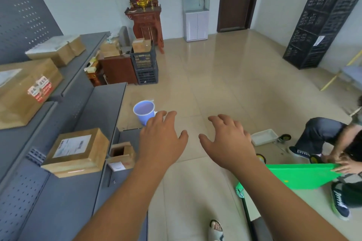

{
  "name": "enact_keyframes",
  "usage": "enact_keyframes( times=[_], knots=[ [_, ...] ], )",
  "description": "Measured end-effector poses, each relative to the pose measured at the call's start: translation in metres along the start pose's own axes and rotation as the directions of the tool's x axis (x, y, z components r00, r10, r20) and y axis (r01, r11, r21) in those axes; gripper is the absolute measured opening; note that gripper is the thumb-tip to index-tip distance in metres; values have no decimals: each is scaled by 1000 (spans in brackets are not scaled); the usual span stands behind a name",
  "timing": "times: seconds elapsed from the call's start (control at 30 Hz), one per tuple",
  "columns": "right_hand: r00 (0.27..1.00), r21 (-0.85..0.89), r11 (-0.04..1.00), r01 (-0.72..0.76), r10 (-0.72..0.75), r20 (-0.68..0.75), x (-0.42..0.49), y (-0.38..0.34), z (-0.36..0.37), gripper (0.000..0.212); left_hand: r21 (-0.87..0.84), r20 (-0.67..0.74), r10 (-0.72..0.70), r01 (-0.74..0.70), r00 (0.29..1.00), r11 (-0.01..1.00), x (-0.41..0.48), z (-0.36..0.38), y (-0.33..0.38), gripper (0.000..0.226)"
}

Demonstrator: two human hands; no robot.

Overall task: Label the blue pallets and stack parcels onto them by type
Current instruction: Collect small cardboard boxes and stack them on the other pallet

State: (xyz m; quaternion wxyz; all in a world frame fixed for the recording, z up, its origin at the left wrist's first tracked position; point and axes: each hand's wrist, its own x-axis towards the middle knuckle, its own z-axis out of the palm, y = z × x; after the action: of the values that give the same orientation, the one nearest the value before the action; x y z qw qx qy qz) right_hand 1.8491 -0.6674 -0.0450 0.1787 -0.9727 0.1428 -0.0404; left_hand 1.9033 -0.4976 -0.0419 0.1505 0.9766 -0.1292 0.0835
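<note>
While both my arms reached out over the tiled floor (215, 84), my left grip (162, 139) and right grip (229, 143) were spread open, fingers relaxed, holding nothing. A labelled parcel (75, 152) sat at the front edge of the grey shelf (68, 201) on my left. A small open box (121, 153) sat just beside it, near my left wrist. A larger parcel (25, 92) lay at the edge of the level above. Open tile ran ahead, past a blue bucket (144, 111) at the shelf's end. On the right, a crouching person (323, 135) held a green board (299, 176).
</note>
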Motion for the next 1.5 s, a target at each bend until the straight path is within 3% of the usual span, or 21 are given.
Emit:
enact_keyframes(
  times=[0.57,1.13,1.5],
  knots=[
    [992,59,991,120,-121,28,304,3,-7,66,-12,-103,-101,101,989,995,284,46,12,60],
    [998,52,997,65,-64,-24,548,-111,38,65,-5,-78,-70,70,994,998,530,75,-106,61],
    [963,75,960,269,-270,-5,682,-197,71,63,76,-157,-244,258,957,963,624,68,-184,52]
  ],
)
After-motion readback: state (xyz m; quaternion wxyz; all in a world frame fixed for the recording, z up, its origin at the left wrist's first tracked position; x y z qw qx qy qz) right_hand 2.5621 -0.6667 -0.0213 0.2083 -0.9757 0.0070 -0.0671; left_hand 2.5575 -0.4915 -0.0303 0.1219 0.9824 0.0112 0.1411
